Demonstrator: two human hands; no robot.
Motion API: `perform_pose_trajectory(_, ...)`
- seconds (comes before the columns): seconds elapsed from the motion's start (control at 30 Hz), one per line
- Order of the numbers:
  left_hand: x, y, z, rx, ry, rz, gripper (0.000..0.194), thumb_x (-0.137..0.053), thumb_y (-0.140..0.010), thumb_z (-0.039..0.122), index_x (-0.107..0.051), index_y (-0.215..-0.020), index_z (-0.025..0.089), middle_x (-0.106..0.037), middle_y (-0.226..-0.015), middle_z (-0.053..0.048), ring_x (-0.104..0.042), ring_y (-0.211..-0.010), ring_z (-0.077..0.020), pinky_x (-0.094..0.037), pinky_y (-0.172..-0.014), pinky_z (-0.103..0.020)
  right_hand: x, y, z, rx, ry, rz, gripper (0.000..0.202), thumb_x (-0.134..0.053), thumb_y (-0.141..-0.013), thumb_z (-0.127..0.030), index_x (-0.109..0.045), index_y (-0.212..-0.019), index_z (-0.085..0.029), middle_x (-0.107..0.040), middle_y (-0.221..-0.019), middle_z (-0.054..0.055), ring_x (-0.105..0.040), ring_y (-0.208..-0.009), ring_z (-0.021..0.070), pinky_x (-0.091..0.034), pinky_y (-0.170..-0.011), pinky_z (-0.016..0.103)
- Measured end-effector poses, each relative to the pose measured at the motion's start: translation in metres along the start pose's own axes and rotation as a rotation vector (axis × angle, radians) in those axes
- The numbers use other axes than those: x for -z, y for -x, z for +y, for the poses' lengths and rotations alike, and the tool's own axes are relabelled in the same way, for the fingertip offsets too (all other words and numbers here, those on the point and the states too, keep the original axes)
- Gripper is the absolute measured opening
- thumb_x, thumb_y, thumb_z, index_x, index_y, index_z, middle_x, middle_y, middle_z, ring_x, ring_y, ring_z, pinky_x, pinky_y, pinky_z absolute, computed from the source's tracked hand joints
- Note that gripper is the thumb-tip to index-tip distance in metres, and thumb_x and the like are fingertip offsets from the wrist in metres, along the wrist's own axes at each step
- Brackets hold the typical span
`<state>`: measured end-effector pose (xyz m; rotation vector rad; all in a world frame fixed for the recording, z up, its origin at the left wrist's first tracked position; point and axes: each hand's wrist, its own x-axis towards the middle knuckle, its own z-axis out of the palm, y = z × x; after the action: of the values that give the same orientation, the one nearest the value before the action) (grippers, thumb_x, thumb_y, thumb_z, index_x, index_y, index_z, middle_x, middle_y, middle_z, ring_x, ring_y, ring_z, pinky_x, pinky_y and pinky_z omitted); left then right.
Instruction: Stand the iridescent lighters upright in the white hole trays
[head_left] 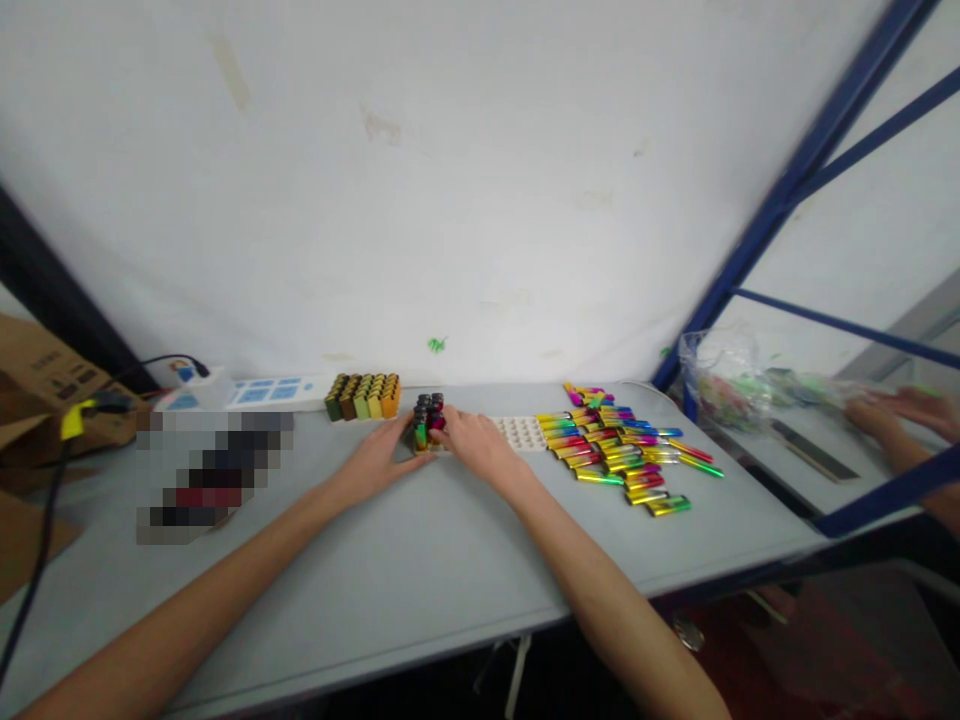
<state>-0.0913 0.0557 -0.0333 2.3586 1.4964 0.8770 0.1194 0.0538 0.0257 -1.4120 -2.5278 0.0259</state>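
Both hands meet at a small upright group of dark-topped, colourful lighters (421, 420) near the back of the grey table. My left hand (381, 462) rests against the group's left side, thumb and fingers apart. My right hand (474, 440) is at its right side, fingers bent together at the lighters; what its fingertips hold is too small to tell. A white tray with rows of round holes (523, 433) extends to the right from under my right hand. Many shiny multicoloured lighters (607, 445) lie in a loose pile beyond the tray.
A block of upright gold-topped lighters (363, 397) stands back left, beside a white power strip (277, 392). A pixelated patch covers something at left, near a brown paper bag (45, 375). Blue metal frame (765, 225) at right; beyond it, another person's hands and clear plastic bags (727, 385).
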Motion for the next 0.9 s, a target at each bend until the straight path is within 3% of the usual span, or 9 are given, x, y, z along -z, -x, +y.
perform_pose_trajectory(0.1, 0.002, 0.000, 0.002, -0.009, 0.001, 0.000, 0.080, -0.059, -0.087, 0.073, -0.049, -0.142, 0.016, -0.062, -0.142, -0.019, -0.060, -0.129, -0.0372, -0.045, -0.112, -0.052, -0.003, 0.001, 0.003, 0.038, 0.013, 0.009, 0.035, -0.056, -0.102, -0.048, -0.063, -0.117, -0.016, -0.075, -0.108, 0.016, -0.073, -0.098, 0.0273, -0.051, -0.087, 0.035)
perform_pose_trajectory(0.2, 0.003, 0.000, 0.002, -0.007, 0.001, -0.003, 0.078, -0.058, -0.087, 0.072, -0.050, -0.142, 0.017, -0.061, -0.143, -0.018, -0.059, -0.130, -0.0369, -0.045, -0.113, -0.051, 0.001, 0.007, 0.023, 0.131, -0.074, 0.002, 0.036, -0.059, -0.100, -0.051, -0.067, -0.114, -0.018, -0.075, -0.104, 0.012, -0.072, -0.095, 0.0237, -0.050, -0.085, 0.032)
perform_pose_trajectory(0.3, 0.002, 0.001, 0.001, 0.015, -0.012, -0.002, 0.078, -0.059, -0.087, 0.071, -0.050, -0.141, 0.016, -0.059, -0.146, -0.018, -0.057, -0.134, -0.0379, -0.043, -0.115, -0.052, 0.013, 0.014, 0.064, 0.121, -0.166, 0.058, 0.033, -0.057, -0.103, -0.047, -0.068, -0.113, -0.017, -0.074, -0.097, 0.008, -0.069, -0.089, 0.0187, -0.047, -0.082, 0.027)
perform_pose_trajectory(0.4, 0.001, 0.001, -0.001, 0.030, -0.010, -0.004, 0.078, -0.060, -0.085, 0.071, -0.052, -0.140, 0.016, -0.060, -0.145, -0.018, -0.057, -0.134, -0.0389, -0.043, -0.115, -0.052, 0.021, 0.022, 0.117, 0.009, -0.126, 0.156, 0.026, -0.053, -0.106, -0.036, -0.068, -0.106, -0.015, -0.073, -0.099, 0.008, -0.066, -0.093, 0.0183, -0.046, -0.086, 0.028)
perform_pose_trajectory(0.57, 0.001, 0.001, 0.001, 0.044, 0.012, 0.000, 0.078, -0.061, -0.084, 0.069, -0.052, -0.140, 0.016, -0.059, -0.146, -0.017, -0.057, -0.134, -0.0388, -0.043, -0.116, -0.052, 0.006, 0.042, 0.179, -0.096, 0.121, 0.113, 0.028, -0.048, -0.107, -0.034, -0.069, -0.101, -0.015, -0.071, -0.105, 0.013, -0.062, -0.106, 0.0245, -0.043, -0.099, 0.035)
perform_pose_trajectory(0.67, 0.001, 0.001, 0.001, 0.040, 0.022, 0.008, 0.075, -0.063, -0.084, 0.066, -0.052, -0.140, 0.018, -0.060, -0.146, -0.015, -0.058, -0.133, -0.0382, -0.043, -0.116, -0.052, -0.009, 0.050, 0.188, -0.151, 0.215, 0.119, 0.034, -0.043, -0.108, -0.039, -0.067, -0.105, -0.016, -0.070, -0.108, 0.014, -0.061, -0.108, 0.0259, -0.042, -0.101, 0.038)
perform_pose_trajectory(0.8, -0.001, 0.000, -0.001, 0.036, 0.021, 0.013, 0.077, -0.063, -0.083, 0.066, -0.052, -0.141, 0.016, -0.060, -0.145, -0.017, -0.058, -0.133, -0.0388, -0.043, -0.116, -0.052, -0.018, 0.046, 0.186, -0.115, 0.293, 0.022, 0.037, -0.032, -0.111, -0.030, -0.066, -0.108, -0.015, -0.071, -0.107, 0.013, -0.063, -0.105, 0.0242, -0.041, -0.100, 0.038)
perform_pose_trajectory(0.9, -0.002, 0.000, -0.003, 0.026, 0.013, 0.004, 0.078, -0.062, -0.085, 0.067, -0.051, -0.141, 0.014, -0.059, -0.146, -0.019, -0.057, -0.133, -0.0390, -0.043, -0.116, -0.053, -0.015, 0.040, 0.184, -0.162, 0.281, 0.076, 0.042, -0.026, -0.111, -0.029, -0.065, -0.105, -0.015, -0.071, -0.103, 0.014, -0.063, -0.102, 0.0244, -0.042, -0.098, 0.037)
